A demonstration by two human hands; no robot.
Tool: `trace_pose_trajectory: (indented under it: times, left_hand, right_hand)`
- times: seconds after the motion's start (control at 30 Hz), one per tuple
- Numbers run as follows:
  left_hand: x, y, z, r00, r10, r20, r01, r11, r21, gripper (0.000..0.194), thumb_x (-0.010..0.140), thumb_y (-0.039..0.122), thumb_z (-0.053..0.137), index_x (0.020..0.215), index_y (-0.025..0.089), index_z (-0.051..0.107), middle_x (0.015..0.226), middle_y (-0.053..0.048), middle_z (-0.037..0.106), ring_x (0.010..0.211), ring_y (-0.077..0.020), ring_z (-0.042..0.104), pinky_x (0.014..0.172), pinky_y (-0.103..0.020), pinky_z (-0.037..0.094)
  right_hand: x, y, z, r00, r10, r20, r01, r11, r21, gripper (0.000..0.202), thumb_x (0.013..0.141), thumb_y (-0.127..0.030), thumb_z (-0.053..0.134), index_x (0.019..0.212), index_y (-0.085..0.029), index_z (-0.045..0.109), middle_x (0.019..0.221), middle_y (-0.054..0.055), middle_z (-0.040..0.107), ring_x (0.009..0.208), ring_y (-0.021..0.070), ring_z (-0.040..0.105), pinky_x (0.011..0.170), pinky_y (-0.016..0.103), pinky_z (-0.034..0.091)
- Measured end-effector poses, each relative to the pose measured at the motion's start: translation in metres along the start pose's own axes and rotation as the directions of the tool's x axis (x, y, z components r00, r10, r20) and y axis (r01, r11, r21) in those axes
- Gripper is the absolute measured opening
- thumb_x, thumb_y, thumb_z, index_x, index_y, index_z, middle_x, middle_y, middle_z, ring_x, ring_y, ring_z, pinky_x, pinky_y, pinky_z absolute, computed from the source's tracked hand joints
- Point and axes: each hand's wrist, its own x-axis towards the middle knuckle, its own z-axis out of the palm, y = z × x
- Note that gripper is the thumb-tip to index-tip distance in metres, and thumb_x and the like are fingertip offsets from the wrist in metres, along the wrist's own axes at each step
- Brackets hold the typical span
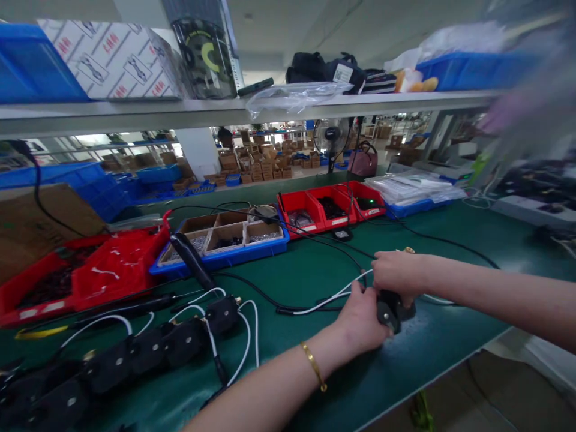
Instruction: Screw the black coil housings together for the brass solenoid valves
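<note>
My left hand (363, 318), with a gold bracelet at its wrist, is closed around a small black plastic housing (387, 314) near the front edge of the bench. From above, my right hand (398, 273) grips the same housing with its fingers curled, and its fingertips are partly hidden. White cables (335, 296) pass by the hands and run left across the green mat. To the left lies a row of similar black housings (148, 350), several with white cables attached.
Red bins (321, 210) of small parts stand at the back, beside a blue tray (229, 257) with cardboard compartments. More red bins (96, 285) sit at the left. Black cables (315, 237) cross the green bench mat (288, 354). A shelf (216, 113) spans overhead.
</note>
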Motion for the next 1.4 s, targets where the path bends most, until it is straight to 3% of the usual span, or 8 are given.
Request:
trace_pose_trajectory:
  times: [0.17, 0.43, 0.57, 0.77, 0.87, 1.03, 1.2, 1.4]
  left_hand:
    - [0.064, 0.023, 0.025, 0.998, 0.043, -0.050, -0.043, 0.999, -0.001, 0.074, 0.062, 0.029, 0.087, 0.129, 0.015, 0.058, 0.133, -0.013, 0.046, 0.116, -0.0277, 0.057, 0.111, -0.037, 0.046]
    - [0.146, 0.044, 0.032, 0.992, 0.120, -0.027, -0.119, 0.992, 0.044, 0.071, 0.061, 0.022, 0.084, 0.128, 0.016, 0.061, 0.133, -0.013, 0.050, 0.110, -0.0267, 0.061, 0.102, -0.034, 0.051]
    - [0.170, 0.044, 0.034, 0.990, 0.137, -0.038, -0.135, 0.989, 0.054, 0.078, 0.058, 0.023, 0.087, 0.131, 0.017, 0.061, 0.131, -0.012, 0.051, 0.110, -0.0265, 0.061, 0.103, -0.034, 0.050]
    - [0.179, 0.046, 0.044, 0.984, 0.123, -0.132, -0.118, 0.992, 0.047, 0.073, 0.057, 0.052, 0.090, 0.120, 0.024, 0.070, 0.119, -0.008, 0.054, 0.104, -0.0271, 0.061, 0.100, -0.038, 0.050]
    - [0.178, 0.052, 0.054, 0.976, 0.099, -0.197, -0.093, 0.995, 0.037, 0.063, 0.063, 0.049, 0.087, 0.120, 0.027, 0.070, 0.118, -0.007, 0.053, 0.101, -0.0243, 0.061, 0.100, -0.036, 0.050]
    - [0.184, 0.063, 0.067, 0.950, 0.056, -0.306, -0.050, 0.998, 0.028, 0.056, 0.073, 0.041, 0.081, 0.124, 0.022, 0.067, 0.122, -0.009, 0.053, 0.106, -0.0250, 0.060, 0.104, -0.037, 0.047]
    - [0.206, 0.073, 0.071, 0.950, 0.077, -0.303, -0.067, 0.997, 0.042, 0.056, 0.071, 0.042, 0.083, 0.122, 0.024, 0.070, 0.122, -0.010, 0.055, 0.103, -0.0246, 0.061, 0.105, -0.036, 0.047]
    - [0.232, 0.086, 0.080, 0.958, 0.107, -0.266, -0.088, 0.993, 0.080, 0.055, 0.069, 0.045, 0.084, 0.118, 0.024, 0.071, 0.122, -0.010, 0.057, 0.101, -0.0236, 0.062, 0.102, -0.035, 0.050]
  right_hand:
    - [-0.033, 0.055, 0.002, 0.996, 0.093, -0.012, -0.092, 0.995, 0.031, 0.029, 0.099, -0.041, 0.064, 0.116, -0.017, 0.065, 0.117, 0.007, 0.066, 0.103, 0.0213, 0.066, 0.091, 0.043, 0.057]
    - [-0.069, 0.121, -0.003, 0.983, 0.174, 0.065, -0.176, 0.984, 0.021, 0.034, 0.098, -0.040, 0.066, 0.121, -0.016, 0.063, 0.122, 0.009, 0.065, 0.108, 0.0238, 0.065, 0.093, 0.047, 0.057]
    - [-0.083, 0.137, -0.001, 0.979, 0.200, 0.051, -0.201, 0.979, 0.029, 0.034, 0.098, -0.041, 0.066, 0.121, -0.016, 0.064, 0.119, 0.008, 0.066, 0.105, 0.0228, 0.066, 0.091, 0.045, 0.057]
    - [-0.107, 0.150, 0.034, 0.962, 0.251, -0.106, -0.235, 0.961, 0.143, 0.035, 0.099, -0.042, 0.065, 0.123, -0.017, 0.062, 0.113, 0.007, 0.066, 0.094, 0.0194, 0.067, 0.082, 0.039, 0.059]
    - [-0.115, 0.160, 0.059, 0.916, 0.329, -0.228, -0.278, 0.933, 0.230, 0.038, 0.099, -0.043, 0.064, 0.127, -0.017, 0.060, 0.115, 0.007, 0.065, 0.095, 0.0200, 0.067, 0.083, 0.040, 0.059]
    - [-0.122, 0.174, 0.093, 0.804, 0.463, -0.373, -0.342, 0.873, 0.346, 0.040, 0.099, -0.043, 0.064, 0.130, -0.017, 0.059, 0.117, 0.008, 0.066, 0.094, 0.0198, 0.067, 0.082, 0.039, 0.060]
    - [-0.126, 0.182, 0.108, 0.669, 0.534, -0.518, -0.406, 0.845, 0.347, 0.037, 0.102, -0.040, 0.060, 0.130, -0.018, 0.059, 0.120, 0.008, 0.065, 0.098, 0.0205, 0.067, 0.086, 0.041, 0.060]
    - [-0.128, 0.205, 0.118, 0.607, 0.508, -0.611, -0.488, 0.845, 0.217, 0.036, 0.100, -0.040, 0.063, 0.129, -0.017, 0.060, 0.121, 0.009, 0.065, 0.101, 0.0215, 0.067, 0.088, 0.043, 0.059]
